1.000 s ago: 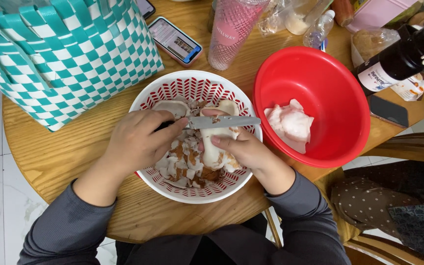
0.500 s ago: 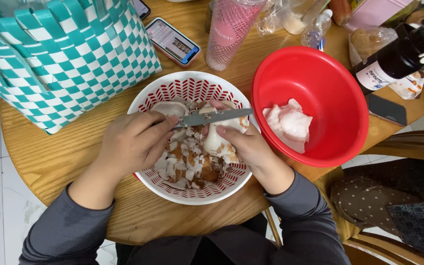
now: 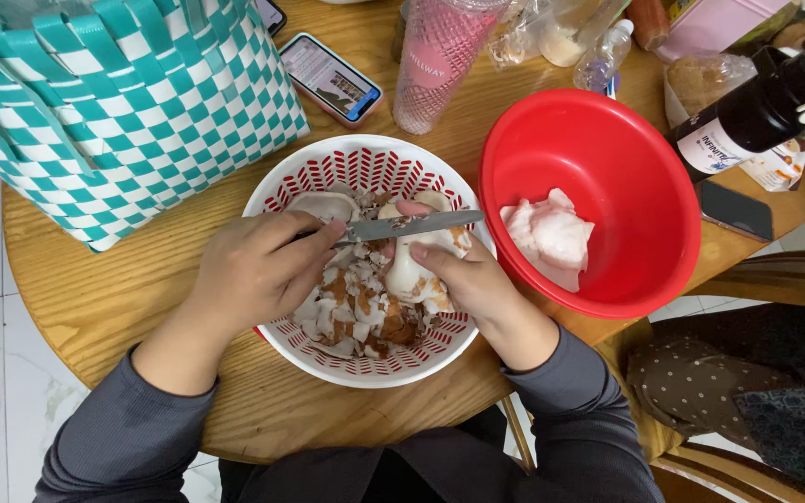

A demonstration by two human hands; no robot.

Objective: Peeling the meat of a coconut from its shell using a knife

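Observation:
My left hand (image 3: 253, 270) grips the handle of a knife (image 3: 412, 224) whose blade lies across a white, partly peeled piece (image 3: 407, 270). My right hand (image 3: 472, 284) holds that piece from the right, thumb near the blade. Both hands are over a red-and-white slotted basket (image 3: 365, 158) that holds several brown and white peelings. To the right a red bowl (image 3: 598, 158) holds white peeled pieces (image 3: 552, 233).
A teal-and-white woven bag (image 3: 123, 102) stands at the back left on the round wooden table (image 3: 95, 298). A phone (image 3: 330, 78), a pink tumbler (image 3: 440, 56), a dark bottle (image 3: 757, 112) and plastic bags crowd the far side. A chair (image 3: 747, 391) is at right.
The knife blade has shifted slightly along the white piece, and the hands have turned it a little. The bowl and basket have not moved.

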